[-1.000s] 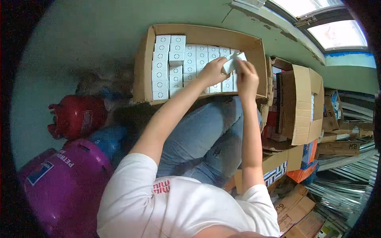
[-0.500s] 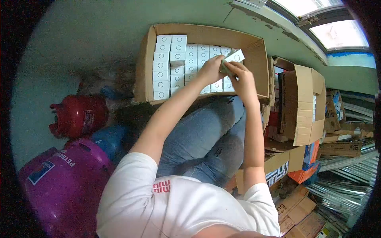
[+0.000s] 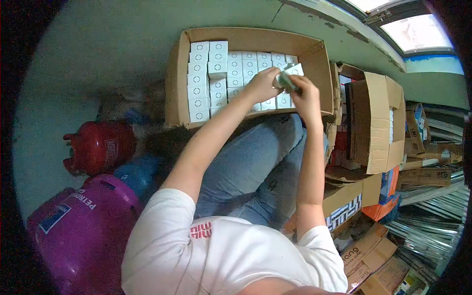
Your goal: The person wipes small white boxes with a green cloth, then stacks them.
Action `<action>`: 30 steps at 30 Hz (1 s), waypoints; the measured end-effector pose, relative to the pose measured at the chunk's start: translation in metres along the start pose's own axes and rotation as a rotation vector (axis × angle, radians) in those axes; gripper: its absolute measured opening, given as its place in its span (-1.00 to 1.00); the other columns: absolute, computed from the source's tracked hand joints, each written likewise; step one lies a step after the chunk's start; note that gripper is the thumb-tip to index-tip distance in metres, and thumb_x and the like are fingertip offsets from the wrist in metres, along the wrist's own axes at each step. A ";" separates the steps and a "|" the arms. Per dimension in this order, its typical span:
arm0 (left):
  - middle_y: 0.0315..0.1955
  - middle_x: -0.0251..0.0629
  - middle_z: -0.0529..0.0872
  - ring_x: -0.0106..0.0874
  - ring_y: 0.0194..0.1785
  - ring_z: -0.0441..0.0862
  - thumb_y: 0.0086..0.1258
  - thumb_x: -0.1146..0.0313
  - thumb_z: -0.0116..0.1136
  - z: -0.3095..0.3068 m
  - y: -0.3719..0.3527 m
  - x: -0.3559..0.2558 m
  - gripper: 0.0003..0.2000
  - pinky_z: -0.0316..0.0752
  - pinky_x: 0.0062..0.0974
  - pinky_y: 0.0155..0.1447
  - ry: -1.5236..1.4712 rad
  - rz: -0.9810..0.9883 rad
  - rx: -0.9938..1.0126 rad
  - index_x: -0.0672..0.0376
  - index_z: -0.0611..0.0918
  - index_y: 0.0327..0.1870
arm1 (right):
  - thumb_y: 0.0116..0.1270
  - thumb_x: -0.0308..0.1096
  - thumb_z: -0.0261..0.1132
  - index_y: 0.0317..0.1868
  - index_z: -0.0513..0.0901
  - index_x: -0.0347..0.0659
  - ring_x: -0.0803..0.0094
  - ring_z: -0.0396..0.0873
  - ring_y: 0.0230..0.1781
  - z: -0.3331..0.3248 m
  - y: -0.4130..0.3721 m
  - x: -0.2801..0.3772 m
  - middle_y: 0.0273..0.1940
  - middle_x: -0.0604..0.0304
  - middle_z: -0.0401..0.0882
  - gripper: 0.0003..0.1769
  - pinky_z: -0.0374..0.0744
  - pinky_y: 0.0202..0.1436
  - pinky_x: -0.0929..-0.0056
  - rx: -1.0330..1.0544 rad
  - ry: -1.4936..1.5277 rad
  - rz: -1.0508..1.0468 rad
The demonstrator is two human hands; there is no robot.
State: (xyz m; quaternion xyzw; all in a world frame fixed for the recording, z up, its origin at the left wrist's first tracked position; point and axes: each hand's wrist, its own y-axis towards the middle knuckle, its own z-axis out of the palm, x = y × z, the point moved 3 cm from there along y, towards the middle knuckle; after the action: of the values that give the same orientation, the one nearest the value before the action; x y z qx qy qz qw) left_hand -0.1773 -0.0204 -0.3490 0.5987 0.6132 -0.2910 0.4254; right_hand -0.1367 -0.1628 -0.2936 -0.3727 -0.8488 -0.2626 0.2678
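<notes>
A cardboard box (image 3: 322, 69) in front of my knees holds rows of small white boxes (image 3: 198, 92) with round printed marks. Over its right half, my left hand (image 3: 264, 84) is closed on a white box (image 3: 294, 69). My right hand (image 3: 307, 93) is just to the right, its fingers closed on a small greenish item (image 3: 285, 81) against the end of that white box. The greenish item is blurred, and I cannot make out what it is.
Red (image 3: 105, 145), blue (image 3: 137, 172) and purple gas cylinders (image 3: 88, 231) stand at the left. Open cardboard boxes (image 3: 376, 123) are to the right, with metal profiles (image 3: 432, 216) beyond them. A window (image 3: 418, 34) is at the upper right.
My right hand has shifted slightly right, and the greenish item has moved a little away from my left hand. The camera view has shifted slightly.
</notes>
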 end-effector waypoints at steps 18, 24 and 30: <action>-0.08 -0.27 0.62 -0.56 -0.07 0.56 0.25 0.16 0.33 0.026 0.003 0.027 -0.40 0.48 -0.59 -0.06 -0.843 -0.274 0.266 0.16 0.37 0.25 | 0.31 -0.46 0.09 0.14 0.50 -0.31 0.50 0.55 -0.12 -0.025 0.005 -0.043 -0.10 0.14 0.60 -0.62 0.57 -0.15 0.52 -0.081 0.549 0.360; 0.06 -0.24 0.59 -0.52 0.05 0.54 0.21 0.41 0.32 0.032 -0.003 0.028 -0.44 0.43 -0.54 0.13 -0.889 -0.185 0.416 0.18 0.38 0.25 | 0.23 -0.48 0.13 0.10 0.51 -0.34 -0.04 0.59 -0.06 -0.008 -0.021 -0.033 -0.07 -0.24 0.58 -0.60 0.53 0.02 0.24 -0.137 -0.030 0.159; -0.07 -0.32 0.64 -0.54 0.04 0.53 0.26 0.47 0.20 0.030 -0.003 0.030 -0.64 0.42 -0.55 0.11 -0.666 -0.120 0.406 0.19 0.49 0.10 | 0.18 -0.57 0.13 0.10 0.50 -0.36 -0.10 0.55 -0.05 0.008 -0.034 -0.012 -0.06 -0.21 0.54 -0.58 0.50 0.05 0.16 -0.086 -0.051 0.070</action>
State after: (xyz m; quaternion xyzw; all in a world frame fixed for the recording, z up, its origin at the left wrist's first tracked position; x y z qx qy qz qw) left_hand -0.1726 -0.0321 -0.3894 0.5065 0.4053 -0.6091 0.4564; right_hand -0.1582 -0.1837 -0.3152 -0.4201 -0.8297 -0.2796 0.2387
